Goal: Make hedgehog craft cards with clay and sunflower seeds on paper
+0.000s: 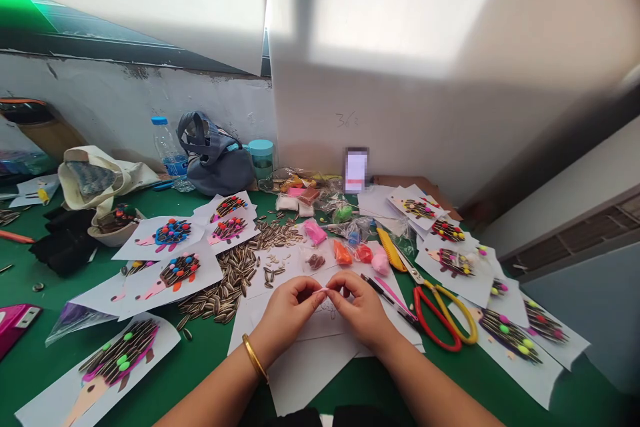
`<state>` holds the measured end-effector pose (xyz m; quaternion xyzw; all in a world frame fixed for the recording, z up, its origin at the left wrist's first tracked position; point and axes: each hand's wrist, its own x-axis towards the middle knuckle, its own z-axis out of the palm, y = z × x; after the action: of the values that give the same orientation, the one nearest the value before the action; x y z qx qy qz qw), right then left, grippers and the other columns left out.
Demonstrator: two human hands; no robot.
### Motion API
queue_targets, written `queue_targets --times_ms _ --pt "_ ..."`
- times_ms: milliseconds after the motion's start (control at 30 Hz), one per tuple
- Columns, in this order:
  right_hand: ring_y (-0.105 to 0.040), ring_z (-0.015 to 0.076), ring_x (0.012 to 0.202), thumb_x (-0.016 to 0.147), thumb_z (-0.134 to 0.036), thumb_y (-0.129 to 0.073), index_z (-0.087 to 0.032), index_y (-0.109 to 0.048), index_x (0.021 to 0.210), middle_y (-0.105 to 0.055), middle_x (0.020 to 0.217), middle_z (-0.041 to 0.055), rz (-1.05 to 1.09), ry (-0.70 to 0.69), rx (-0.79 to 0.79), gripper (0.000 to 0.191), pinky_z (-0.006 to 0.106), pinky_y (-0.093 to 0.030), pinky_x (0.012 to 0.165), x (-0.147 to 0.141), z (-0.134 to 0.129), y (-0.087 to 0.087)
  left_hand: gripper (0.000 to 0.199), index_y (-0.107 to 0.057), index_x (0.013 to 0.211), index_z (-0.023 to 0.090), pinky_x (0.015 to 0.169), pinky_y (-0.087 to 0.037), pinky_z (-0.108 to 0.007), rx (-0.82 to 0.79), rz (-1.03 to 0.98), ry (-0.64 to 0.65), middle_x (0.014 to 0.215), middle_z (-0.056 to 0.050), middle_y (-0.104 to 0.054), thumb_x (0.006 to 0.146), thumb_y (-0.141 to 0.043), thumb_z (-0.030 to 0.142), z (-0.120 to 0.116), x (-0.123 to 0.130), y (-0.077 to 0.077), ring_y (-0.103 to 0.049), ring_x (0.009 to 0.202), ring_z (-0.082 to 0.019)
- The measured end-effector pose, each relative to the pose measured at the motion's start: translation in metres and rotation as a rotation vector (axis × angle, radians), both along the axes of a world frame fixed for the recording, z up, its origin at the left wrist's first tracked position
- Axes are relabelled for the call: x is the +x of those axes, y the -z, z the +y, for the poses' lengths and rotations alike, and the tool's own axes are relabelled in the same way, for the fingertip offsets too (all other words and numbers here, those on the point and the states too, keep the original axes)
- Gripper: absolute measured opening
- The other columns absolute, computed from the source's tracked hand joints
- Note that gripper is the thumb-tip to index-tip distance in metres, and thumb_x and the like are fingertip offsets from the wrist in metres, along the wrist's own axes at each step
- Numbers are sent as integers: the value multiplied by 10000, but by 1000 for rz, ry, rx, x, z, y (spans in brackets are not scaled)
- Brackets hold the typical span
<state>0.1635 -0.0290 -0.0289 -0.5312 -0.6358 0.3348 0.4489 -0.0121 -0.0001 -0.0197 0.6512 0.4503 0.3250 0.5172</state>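
Observation:
My left hand (pixel 287 310) and my right hand (pixel 360 307) meet above a white paper sheet (pixel 310 373), their fingertips pinching a small strip of pink modelling clay (pixel 321 291). A gold bangle (pixel 255 358) circles my left wrist. Left of my hands lies a heap of striped sunflower seeds (pixel 225 280). Beyond them are bagged lumps of orange clay (pixel 343 253) and pink clay (pixel 380 262). Red-and-yellow-handled scissors (pixel 443 320) lie to the right, near a yellow utility knife (pixel 389 249). Paper hedgehog pictures with seed spines and clay dots (pixel 180 273) surround the sheet.
The green tabletop (pixel 165 360) is crowded with papers and craft items. Against the white wall stand a water bottle (pixel 169 153), a grey bag (pixel 215 157) and a teal cup (pixel 261 157). A canvas bag (pixel 95 177) and black gloves (pixel 65 240) lie at left.

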Motion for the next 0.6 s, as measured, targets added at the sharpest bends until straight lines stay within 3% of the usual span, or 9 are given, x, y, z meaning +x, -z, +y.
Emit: queue_targets --times_ms 167,333,500,600 --pt "-577 156 753 862 -271 -611 -224 -685 902 -680 860 6 -18 20 -88 96 254 -427 651 2 1 4 265 -702 878 194 717 -476 -274 17 82 75 838 -30 -702 864 -593 435 1 -2 -5 -621 793 -181" --pt "-616 169 818 849 -208 -594 -225 -693 876 -697 886 12 -102 -23 -92 104 267 -454 724 2 3 6 227 -734 861 215 782 -460 -284 106 289 95 903 -34 -724 857 -587 389 3 -7 -8 -640 869 -198" --pt "-629 174 821 837 -179 -603 -225 -689 929 -697 887 16 -198 -22 -107 135 280 -466 744 -1 3 8 255 -687 1031 237 642 -427 -264 41 479 127 816 -6 -736 833 -589 366 2 -10 -11 -652 745 -185" --pt "-633 182 857 844 -166 -598 -226 -692 920 -707 907 21 -258 -44 -108 135 287 -468 764 -2 2 9 193 -683 948 243 616 -391 -258 67 595 152 806 -2 -742 837 -578 361 1 -10 -12 -655 737 -183"
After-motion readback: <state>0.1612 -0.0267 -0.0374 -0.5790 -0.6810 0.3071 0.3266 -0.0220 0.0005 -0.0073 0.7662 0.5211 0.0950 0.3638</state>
